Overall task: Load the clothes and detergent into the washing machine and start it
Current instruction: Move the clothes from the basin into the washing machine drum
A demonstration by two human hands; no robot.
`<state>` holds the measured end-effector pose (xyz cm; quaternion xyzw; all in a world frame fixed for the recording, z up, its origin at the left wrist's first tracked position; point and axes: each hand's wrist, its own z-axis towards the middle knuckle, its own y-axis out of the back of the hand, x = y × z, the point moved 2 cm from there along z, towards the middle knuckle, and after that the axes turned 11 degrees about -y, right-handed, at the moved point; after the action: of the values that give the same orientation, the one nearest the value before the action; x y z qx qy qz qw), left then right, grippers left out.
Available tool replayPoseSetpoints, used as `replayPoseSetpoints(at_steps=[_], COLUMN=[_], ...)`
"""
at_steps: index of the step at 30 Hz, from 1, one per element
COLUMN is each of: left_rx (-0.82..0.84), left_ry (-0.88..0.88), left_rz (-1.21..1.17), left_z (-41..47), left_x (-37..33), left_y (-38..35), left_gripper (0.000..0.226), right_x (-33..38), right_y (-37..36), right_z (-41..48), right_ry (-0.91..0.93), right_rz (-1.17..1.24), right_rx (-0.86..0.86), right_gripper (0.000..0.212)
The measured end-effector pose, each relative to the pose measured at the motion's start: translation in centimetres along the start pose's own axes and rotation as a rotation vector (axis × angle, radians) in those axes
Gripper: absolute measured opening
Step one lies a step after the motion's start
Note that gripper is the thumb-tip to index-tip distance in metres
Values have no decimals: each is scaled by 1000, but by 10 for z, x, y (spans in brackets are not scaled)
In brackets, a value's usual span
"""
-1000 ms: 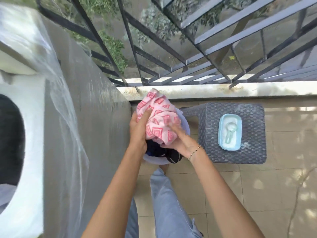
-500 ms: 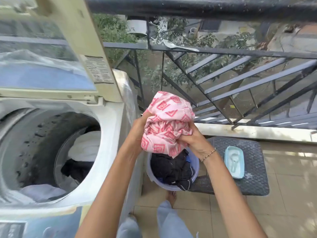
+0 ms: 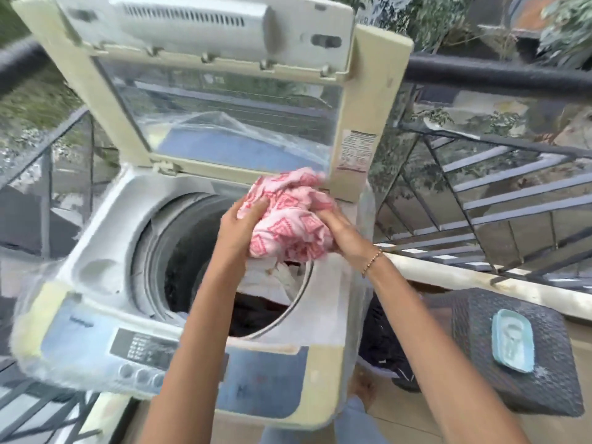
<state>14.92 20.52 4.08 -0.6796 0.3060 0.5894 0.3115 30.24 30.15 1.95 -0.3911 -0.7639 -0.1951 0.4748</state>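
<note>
A top-loading washing machine (image 3: 105, 251) stands in front of me with its lid (image 3: 224, 91) raised. White and dark clothes (image 3: 272, 283) lie in its drum. Both my hands hold a bunched pink patterned cloth (image 3: 288, 216) above the drum's right rim. My left hand (image 3: 243, 219) grips its left side and my right hand (image 3: 339, 232) grips its right side. A light blue detergent tray (image 3: 512, 341) with a scoop and powder sits on a dark woven stool (image 3: 544, 386) at the right. A laundry tub with dark clothes (image 3: 384, 341) shows partly behind the machine's right side.
The machine's control panel (image 3: 144, 347) with buttons faces me at the front. A dark metal railing (image 3: 496, 75) runs behind and to both sides. A pale ledge (image 3: 480, 280) and tiled floor lie to the right. My trouser leg shows at the bottom.
Both hands lifted the pink cloth out of the tub and carried it left over the machine's open drum. The view swung left onto the machine.
</note>
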Motion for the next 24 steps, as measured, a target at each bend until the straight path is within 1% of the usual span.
replayPoseSetpoints(at_steps=[1, 2, 6, 8, 10, 12, 13, 14, 17, 20, 24], left_rx=[-50, -80, -93, -61, -6, 34, 44, 50, 45, 26, -33], left_ry=[22, 47, 86, 138, 266, 339, 335, 314, 226, 97, -131], left_rz=[37, 78, 291, 520, 770, 839, 838, 830, 753, 593, 305], left_z=[6, 12, 30, 38, 41, 40, 41, 41, 44, 39, 21], left_x=[3, 7, 31, 50, 69, 82, 87, 89, 87, 72, 40], left_y=[16, 31, 71, 84, 92, 95, 96, 95, 84, 52, -22], left_gripper=[35, 38, 47, 55, 66, 70, 68, 66, 56, 44, 25], right_x=[-2, -1, -11, -20, -32, -44, -47, -51, -48, -41, -17], right_y=[-13, -28, -65, -77, -83, -83, -83, -82, -77, -66, -35], right_z=[5, 9, 31, 45, 52, 55, 53, 53, 42, 31, 8], right_ry=[6, 4, -33, -41, -127, -264, -309, -310, -237, -182, -25], right_rz=[-43, -73, -249, -487, -750, -821, -816, -815, -764, -529, -196], right_rx=[9, 4, -90, -130, -133, -68, -41, -29, -71, -130, -234], right_gripper=[36, 35, 45, 55, 65, 71, 71, 69, 58, 42, 20])
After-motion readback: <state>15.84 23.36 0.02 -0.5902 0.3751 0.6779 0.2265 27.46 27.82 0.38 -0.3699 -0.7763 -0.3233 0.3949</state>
